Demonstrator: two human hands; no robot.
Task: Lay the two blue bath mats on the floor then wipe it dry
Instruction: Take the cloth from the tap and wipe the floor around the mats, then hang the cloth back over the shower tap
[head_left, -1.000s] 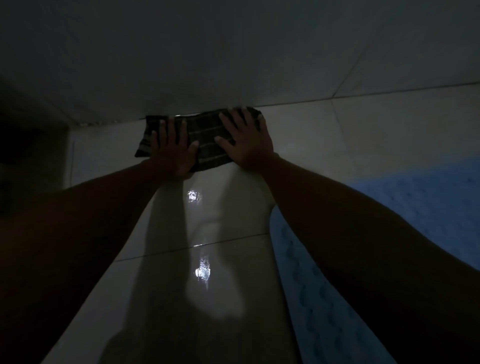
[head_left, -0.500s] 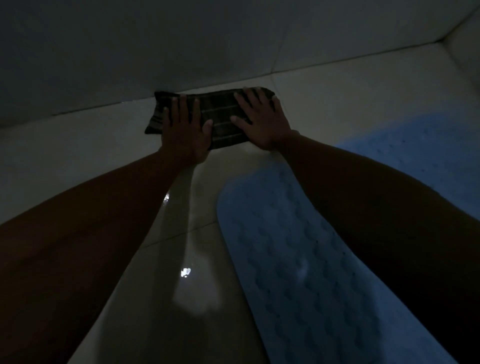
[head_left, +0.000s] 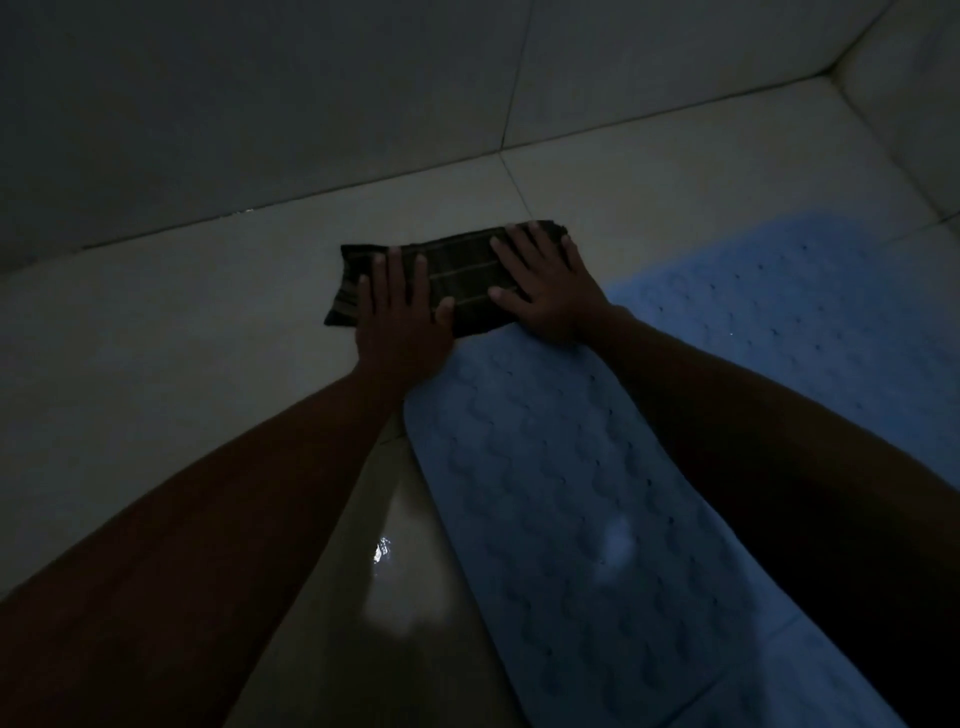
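Observation:
A dark folded cloth with pale stripes (head_left: 460, 275) lies flat on the pale tiled floor (head_left: 182, 338), a little way out from the wall. My left hand (head_left: 400, 317) presses its left part with fingers spread. My right hand (head_left: 550, 286) presses its right part the same way. A blue bath mat with a bumpy pattern (head_left: 571, 509) lies on the floor under my right forearm, its far end touching the cloth's near edge. A second blue mat (head_left: 810, 312) with small holes lies to the right of it.
The scene is very dim. A tiled wall (head_left: 363, 93) rises behind the cloth and meets a side wall (head_left: 914, 119) at the far right corner. A wet, shiny patch (head_left: 384, 561) reflects light on the floor between my forearms.
Both hands have slid the cloth away from the wall's foot and to the right, up to the end of the blue mat. The view has swung right, showing the corner.

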